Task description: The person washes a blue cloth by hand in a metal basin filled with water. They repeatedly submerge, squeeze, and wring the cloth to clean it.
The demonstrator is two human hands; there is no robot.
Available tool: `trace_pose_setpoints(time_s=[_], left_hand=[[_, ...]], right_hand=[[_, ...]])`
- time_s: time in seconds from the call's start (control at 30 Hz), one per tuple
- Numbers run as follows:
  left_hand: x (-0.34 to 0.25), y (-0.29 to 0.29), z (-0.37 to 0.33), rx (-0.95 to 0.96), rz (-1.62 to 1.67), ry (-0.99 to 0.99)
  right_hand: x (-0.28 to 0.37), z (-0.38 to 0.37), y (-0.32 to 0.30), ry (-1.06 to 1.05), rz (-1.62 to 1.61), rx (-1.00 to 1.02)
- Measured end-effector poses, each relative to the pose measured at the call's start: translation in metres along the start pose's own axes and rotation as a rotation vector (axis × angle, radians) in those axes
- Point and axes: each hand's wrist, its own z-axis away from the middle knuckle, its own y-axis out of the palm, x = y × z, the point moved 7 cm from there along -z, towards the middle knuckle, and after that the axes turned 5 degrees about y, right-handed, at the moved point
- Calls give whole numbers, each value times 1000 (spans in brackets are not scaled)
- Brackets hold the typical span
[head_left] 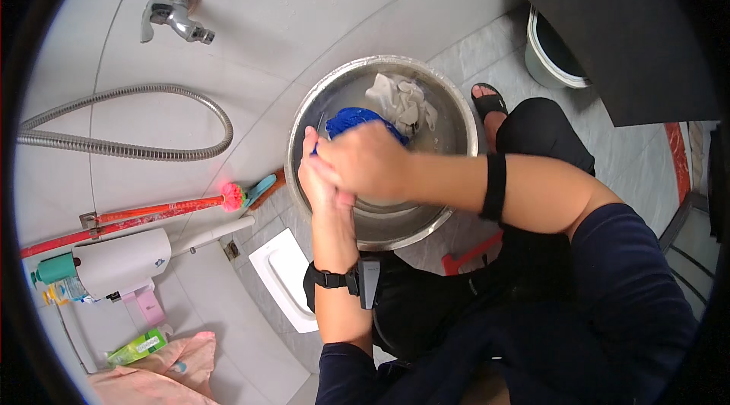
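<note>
Light is bright (edges black), the right grip [366, 160] blurred

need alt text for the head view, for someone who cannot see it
A person's left hand and right hand grip a blue cloth over a round metal basin, where a greyish-white cloth lies. A tap and metal hose show at left.

The grey tiled floor [620, 154] supports a round metal basin [456, 120] near its wall-side edge. A pale bucket [538, 63] stands near the far edge; a dark sandal [493, 103] rests between basin and bucket.
</note>
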Motion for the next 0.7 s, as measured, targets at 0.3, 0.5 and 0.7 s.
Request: trace_pose_setpoints(time_s=[0.3,0.5,0.7], left_hand=[[6,39,14,-309,-216,3],[-1,18,11,-327,-201,-4],[5,44,20,-358,-275,56]], right_hand=[[-20,-9,-3,-9,133,1],[-4,2,-3,18,67,31],[-42,-20,-7,174,101,-10]])
